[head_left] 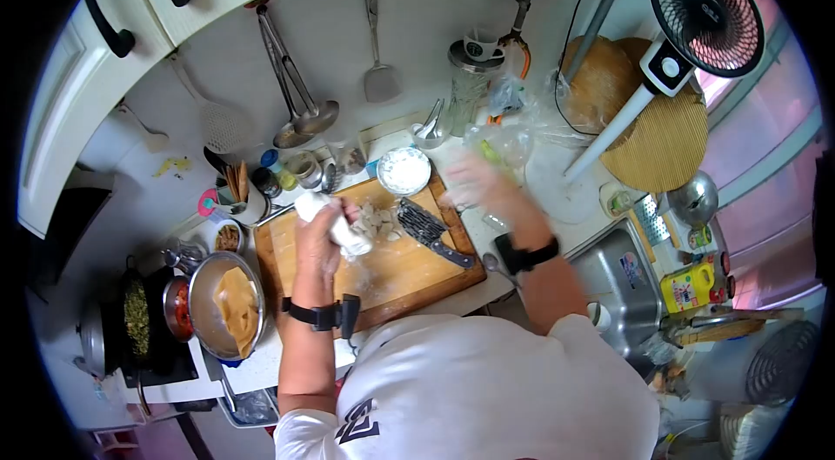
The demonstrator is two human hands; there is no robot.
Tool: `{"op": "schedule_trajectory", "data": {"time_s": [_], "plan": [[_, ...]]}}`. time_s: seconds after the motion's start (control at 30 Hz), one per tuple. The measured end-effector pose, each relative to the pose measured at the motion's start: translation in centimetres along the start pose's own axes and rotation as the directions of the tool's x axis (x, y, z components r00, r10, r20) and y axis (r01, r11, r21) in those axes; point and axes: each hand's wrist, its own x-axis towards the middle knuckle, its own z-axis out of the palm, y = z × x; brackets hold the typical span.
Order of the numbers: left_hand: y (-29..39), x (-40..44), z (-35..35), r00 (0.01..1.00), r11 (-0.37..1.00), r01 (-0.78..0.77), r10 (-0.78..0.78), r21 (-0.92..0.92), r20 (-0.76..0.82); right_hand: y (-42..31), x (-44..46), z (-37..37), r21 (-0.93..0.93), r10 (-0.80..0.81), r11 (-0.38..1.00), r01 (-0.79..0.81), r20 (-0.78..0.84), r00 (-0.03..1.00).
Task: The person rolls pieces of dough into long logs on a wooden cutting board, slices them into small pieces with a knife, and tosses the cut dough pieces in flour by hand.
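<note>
Left hand (323, 230) gripping white lump (355, 241), right hand (477, 184) blurred, grip unclear, white bowl (404, 171) at far edge of board (400, 279), knife (432, 234) near right edge.

Held in left hand (320, 232): dough roll (355, 239), white, thick, slanting, protruding both sides of grip. Just right of that hand: dough pieces (374, 221), small, pale, irregular, loosely clustered. Between hands: knife (425, 224), dark patterned blade, black handle angled toward body. Left of blurred right hand (474, 182): round bowl (404, 189), upright, white powder inside.
</note>
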Motion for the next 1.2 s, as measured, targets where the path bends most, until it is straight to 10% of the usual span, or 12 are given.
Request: {"op": "schedule_trajectory", "data": {"time_s": [0.07, 0.17, 0.53, 0.9, 1.0, 1.1, 1.2], "plan": [[0.3, -0.7, 1.7, 0.998, 0.998, -0.007, 0.010, -0.061, 0.058, -1.4, 1.5, 8.6, -0.017, -0.148, 0.988, 0.153, 0.162, 0.976], [0.6, -1.8, 3.1, 0.998, 0.997, -0.066, 0.067, -0.032, 0.011, -1.7, 2.5, 17.3, 0.668, -0.229, 0.743, 0.039, 0.198, 0.953], [4.8, -3.0, -0.2, 0.980, 0.991, -0.121, 0.111, 0.053, 0.164, -4.7, 2.9, 23.1, 0.069, -0.026, 0.998, 0.011, 0.226, 0.974], [6.1, -2.6, -1.0, 0.999, 0.996, -0.048, 0.048, -0.081, -0.002, -6.5, 3.6, 21.0, 0.029, -0.184, 0.981, 0.194, 0.475, 0.860], [5.4, -2.7, -0.9, 0.953, 0.935, -0.299, 0.304, 0.190, 0.001, -7.5, 4.1, 21.1, 0.685, -0.086, 0.727, -0.041, 0.150, 0.985], [1.6, -1.4, -1.0, 0.931, 0.891, -0.360, 0.364, 0.278, 0.040, -6.4, 6.4, 23.4, 0.621, -0.156, 0.734, 0.275, -0.240, 0.958], [1.1, -3.7, 1.2, 0.920, 0.912, -0.385, 0.367, 0.145, 0.139, -6.3, 8.7, 22.3, 0.631, -0.052, 0.744, 0.221, -0.276, 0.960]]}}
